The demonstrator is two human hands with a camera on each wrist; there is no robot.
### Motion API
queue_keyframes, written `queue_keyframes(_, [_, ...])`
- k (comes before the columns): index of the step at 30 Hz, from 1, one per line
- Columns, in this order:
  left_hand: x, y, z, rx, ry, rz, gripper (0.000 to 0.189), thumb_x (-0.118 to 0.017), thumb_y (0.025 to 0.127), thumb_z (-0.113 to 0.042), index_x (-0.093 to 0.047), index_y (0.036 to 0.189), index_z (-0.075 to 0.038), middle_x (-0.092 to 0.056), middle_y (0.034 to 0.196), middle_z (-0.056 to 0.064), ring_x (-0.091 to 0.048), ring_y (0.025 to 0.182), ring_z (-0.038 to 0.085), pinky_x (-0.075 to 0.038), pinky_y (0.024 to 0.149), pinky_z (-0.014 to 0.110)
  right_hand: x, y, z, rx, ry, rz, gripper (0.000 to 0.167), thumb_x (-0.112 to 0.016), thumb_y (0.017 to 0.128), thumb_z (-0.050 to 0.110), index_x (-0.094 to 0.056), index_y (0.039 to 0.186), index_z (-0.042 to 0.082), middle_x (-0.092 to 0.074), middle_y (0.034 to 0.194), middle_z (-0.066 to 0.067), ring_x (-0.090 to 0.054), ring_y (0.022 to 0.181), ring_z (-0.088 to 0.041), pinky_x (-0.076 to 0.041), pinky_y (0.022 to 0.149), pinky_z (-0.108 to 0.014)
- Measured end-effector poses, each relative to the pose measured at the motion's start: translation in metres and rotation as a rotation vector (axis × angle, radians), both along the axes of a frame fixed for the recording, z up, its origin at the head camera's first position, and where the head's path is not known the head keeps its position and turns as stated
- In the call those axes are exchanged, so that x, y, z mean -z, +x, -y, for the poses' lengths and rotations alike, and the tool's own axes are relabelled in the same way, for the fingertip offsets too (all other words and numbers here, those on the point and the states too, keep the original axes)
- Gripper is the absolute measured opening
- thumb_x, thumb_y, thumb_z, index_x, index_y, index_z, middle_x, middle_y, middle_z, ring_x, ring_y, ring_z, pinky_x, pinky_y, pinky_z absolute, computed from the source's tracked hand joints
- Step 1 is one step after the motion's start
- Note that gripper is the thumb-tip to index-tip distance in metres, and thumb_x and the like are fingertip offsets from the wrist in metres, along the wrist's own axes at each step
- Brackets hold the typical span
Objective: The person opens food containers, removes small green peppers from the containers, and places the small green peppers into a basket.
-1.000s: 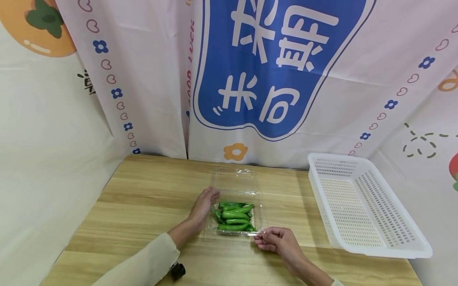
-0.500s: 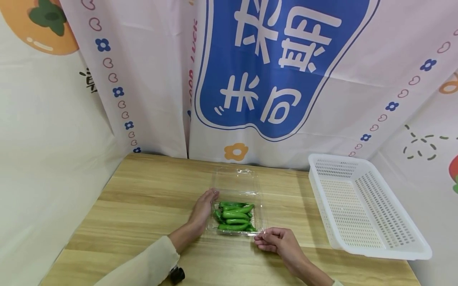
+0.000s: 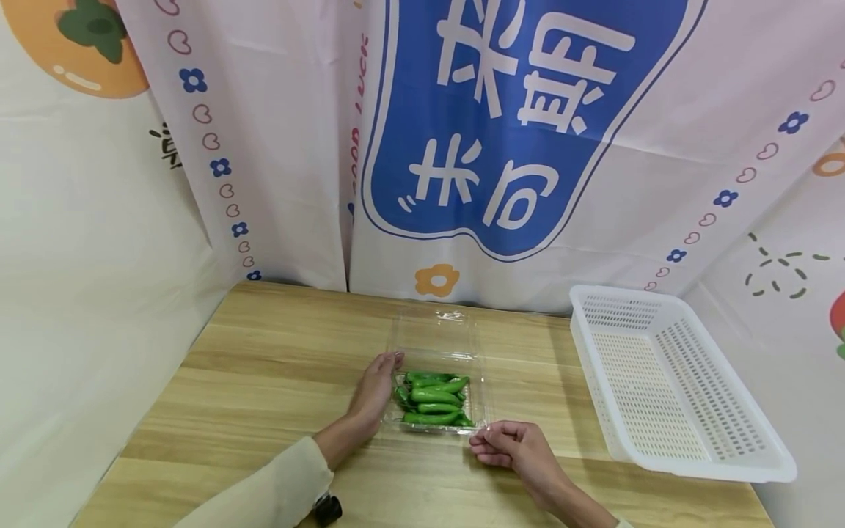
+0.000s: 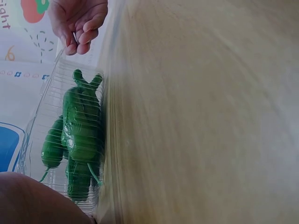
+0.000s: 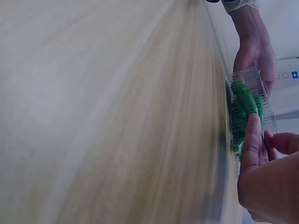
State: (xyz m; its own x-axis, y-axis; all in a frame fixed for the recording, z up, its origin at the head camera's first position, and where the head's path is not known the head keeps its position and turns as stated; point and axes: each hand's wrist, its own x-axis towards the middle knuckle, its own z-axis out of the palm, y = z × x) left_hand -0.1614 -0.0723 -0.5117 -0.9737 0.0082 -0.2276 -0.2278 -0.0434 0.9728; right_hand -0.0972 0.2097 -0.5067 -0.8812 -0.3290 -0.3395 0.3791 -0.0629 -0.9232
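Several green chili peppers [image 3: 432, 400] lie in a clear plastic clamshell box [image 3: 480, 400] on the wooden table. Its see-through lid [image 3: 432, 337] is folded back, away from the person. My left hand [image 3: 372, 392] rests along the box's left side, fingers extended toward the far corner. At the near right corner my right hand [image 3: 521, 451] pinches the rim between thumb and fingers. The left wrist view shows that pinch by the right hand [image 4: 80, 23], with the peppers [image 4: 81, 126] behind the ribbed wall. In the right wrist view the left hand [image 5: 254, 58] lies against the box's far side.
A white perforated plastic basket [image 3: 597, 396] stands on the right of the wooden table [image 3: 264, 352]. Printed cloth [image 3: 290, 183] hangs behind the table and along both sides. A small black object [image 3: 326, 507] sits at the left sleeve's cuff.
The head view has shifted very slightly. Both hands keep their places at the box, and the peppers and basket stay where they were.
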Motion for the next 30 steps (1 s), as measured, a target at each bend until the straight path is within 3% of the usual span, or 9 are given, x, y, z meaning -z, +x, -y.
queue_keyframes(9, [0.002, 0.000, -0.002, -0.010, -0.023, -0.006, 0.048, -0.030, 0.117, -0.027, -0.049, 0.152, 0.000, -0.050, 0.157, 0.021, -0.035, 0.153, 0.041, -0.020, 0.129, 0.060, 0.000, -0.001, -0.003, -0.040, 0.022, -0.035, 0.027, -0.063, 0.105, 0.007, -0.066, 0.116, -0.017, -0.073, 0.117, -0.030, -0.077, 0.102, -0.025, -0.063, 0.092, -0.035])
queue_keyframes(14, [0.002, -0.001, -0.002, -0.003, -0.030, -0.011, 0.048, -0.030, 0.117, -0.028, -0.052, 0.150, 0.000, -0.051, 0.156, 0.020, -0.036, 0.153, 0.042, -0.021, 0.128, 0.061, -0.007, -0.004, -0.006, -0.056, 0.103, -0.103, 0.030, -0.057, 0.108, 0.007, -0.064, 0.119, -0.020, -0.072, 0.118, -0.031, -0.076, 0.105, -0.029, -0.062, 0.093, -0.035])
queue_keyframes(18, [0.004, -0.003, -0.002, -0.006, -0.034, -0.012, 0.047, -0.030, 0.117, -0.028, -0.054, 0.148, -0.001, -0.054, 0.154, 0.018, -0.037, 0.153, 0.041, -0.021, 0.128, 0.060, -0.018, -0.008, -0.009, -0.027, 0.222, -0.173, 0.030, -0.055, 0.109, 0.007, -0.064, 0.121, -0.019, -0.072, 0.118, -0.032, -0.076, 0.106, -0.035, -0.063, 0.092, -0.038])
queue_keyframes(23, [0.004, -0.002, -0.003, -0.015, -0.053, -0.024, 0.044, -0.031, 0.117, -0.026, -0.058, 0.143, -0.002, -0.059, 0.147, 0.016, -0.041, 0.149, 0.039, -0.024, 0.127, 0.061, -0.032, -0.011, -0.010, 0.023, 0.419, -0.299, 0.027, -0.061, 0.106, 0.007, -0.066, 0.121, -0.016, -0.074, 0.115, -0.027, -0.076, 0.102, -0.034, -0.064, 0.088, -0.038])
queue_keyframes(27, [0.003, -0.003, -0.004, -0.017, -0.060, -0.029, 0.044, -0.031, 0.117, -0.027, -0.059, 0.142, -0.003, -0.060, 0.145, 0.016, -0.044, 0.147, 0.039, -0.025, 0.127, 0.061, -0.038, -0.013, -0.007, 0.056, 0.614, -0.414, 0.021, -0.069, 0.102, 0.007, -0.073, 0.118, -0.006, -0.077, 0.112, -0.017, -0.076, 0.100, -0.028, -0.064, 0.085, -0.030])
queue_keyframes(30, [0.004, -0.002, -0.004, -0.016, -0.057, -0.027, 0.043, -0.031, 0.117, -0.027, -0.059, 0.141, -0.004, -0.060, 0.144, 0.015, -0.044, 0.147, 0.038, -0.025, 0.127, 0.061, -0.041, -0.012, -0.004, 0.047, 0.754, -0.548, 0.021, -0.074, 0.098, 0.007, -0.074, 0.118, -0.002, -0.077, 0.114, -0.014, -0.076, 0.103, -0.027, -0.064, 0.086, -0.032])
